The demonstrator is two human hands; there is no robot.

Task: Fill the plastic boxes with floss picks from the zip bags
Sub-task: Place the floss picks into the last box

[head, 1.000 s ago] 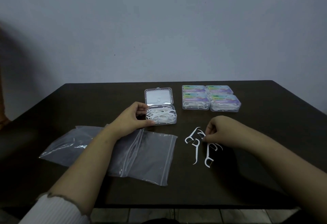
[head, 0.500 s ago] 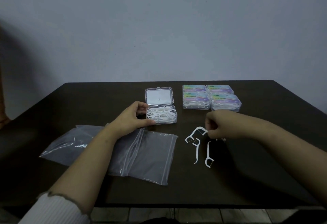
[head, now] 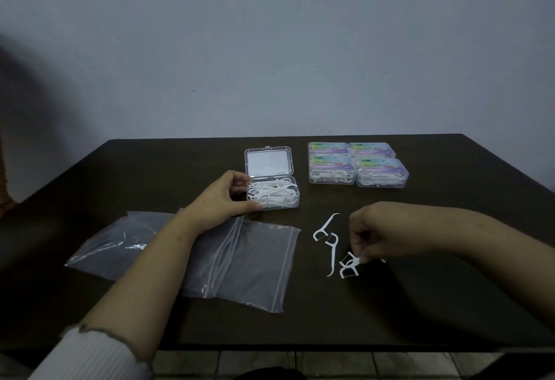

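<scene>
Nearly done, we gather loose floss picks (head: 349, 266) right of the open box (head: 272, 196): right hand (head: 379, 231) pinches two, left hand (head: 224, 196) grips the box; next, two stragglers (head: 326, 238).

We see white floss picks (head: 327, 244) on a dark brown table (head: 450, 304) — clear zip bags (head: 240, 262) at lower left, a white ribbed sleeve (head: 90, 358), rainbow-labelled clear boxes (head: 357, 163) before a grey-blue wall (head: 270, 49).
</scene>
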